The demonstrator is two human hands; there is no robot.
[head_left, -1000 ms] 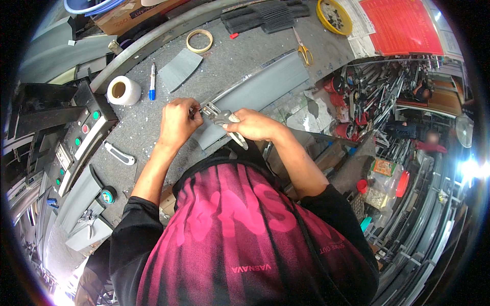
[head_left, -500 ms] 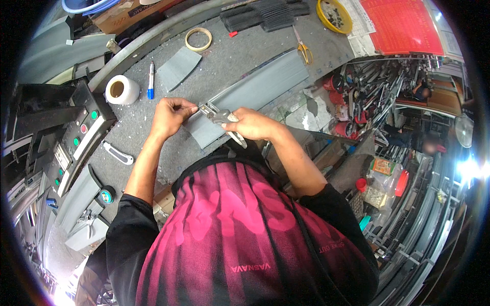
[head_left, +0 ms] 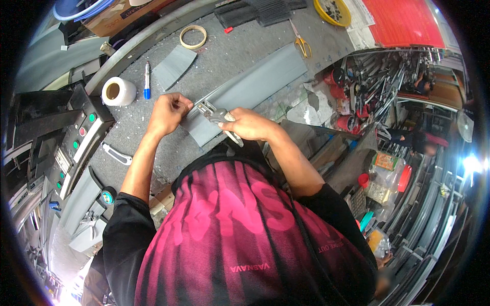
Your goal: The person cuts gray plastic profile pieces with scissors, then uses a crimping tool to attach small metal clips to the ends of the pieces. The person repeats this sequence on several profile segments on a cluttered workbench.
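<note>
My right hand grips a plier-like hand tool with pale handles and a metal head. Its head lies over the near left part of a long grey panel on the bench. My left hand, thumb and fingertips pressed together, pinches the end of a thin grey strip just left of the tool's head. The strip runs along the panel's far side. Whether the tool's jaws bite on the strip cannot be made out. A smaller grey piece rests beyond my left hand.
On the bench lie a blue-capped marker, a white roll, a tape ring, yellow-handled scissors and a utility knife. A button panel borders the left. Two people are in the background, another at lower right.
The tool's head has shifted slightly left, and the thin strip's end now shows between it and my left fingertips. Another person has come into view at the lower right.
</note>
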